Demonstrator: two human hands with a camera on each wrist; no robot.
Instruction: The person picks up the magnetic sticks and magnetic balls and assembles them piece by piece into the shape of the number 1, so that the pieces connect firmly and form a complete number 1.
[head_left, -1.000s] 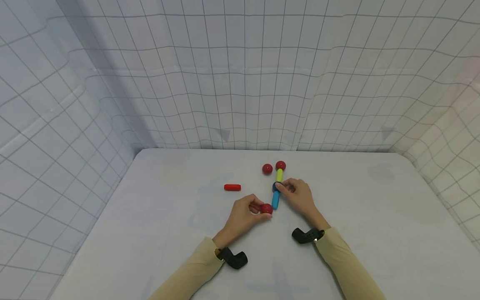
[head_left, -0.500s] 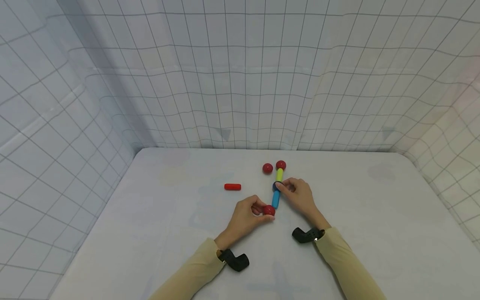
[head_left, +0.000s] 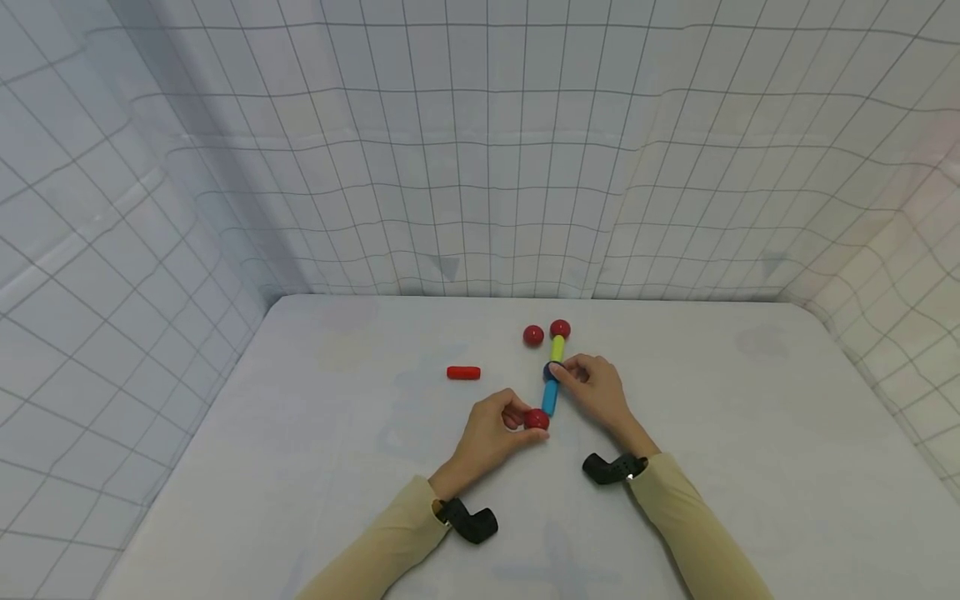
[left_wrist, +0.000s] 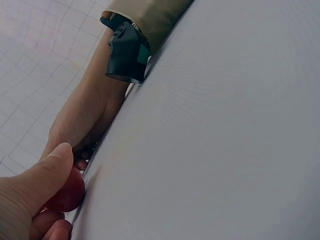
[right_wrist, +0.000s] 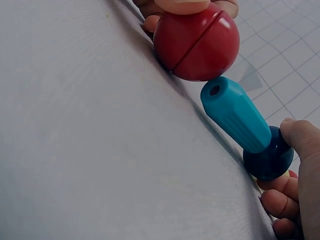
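My left hand (head_left: 491,429) pinches a red ball (head_left: 536,419) between thumb and fingers, close to the table; a seam runs across the ball in the right wrist view. My right hand (head_left: 596,390) holds a dark blue ball (right_wrist: 270,155) between thumb and fingers. From that ball a blue rod (right_wrist: 235,115) with a hole in its end points toward the red ball, its tip right at the ball's surface. On the far side of the dark blue ball, a yellow-green rod (head_left: 557,348) leads to a second red ball (head_left: 560,328).
A loose red ball (head_left: 533,336) lies just left of the chain's far end. Farther left is a red rod (head_left: 463,372), lying sideways on the white table (head_left: 337,467). Grid-patterned curtains (head_left: 480,167) stand around the back and sides.
My left hand has shifted slightly right and toward me with the red ball, now below the blue rod's end. The right hand stays in place on the dark blue ball.
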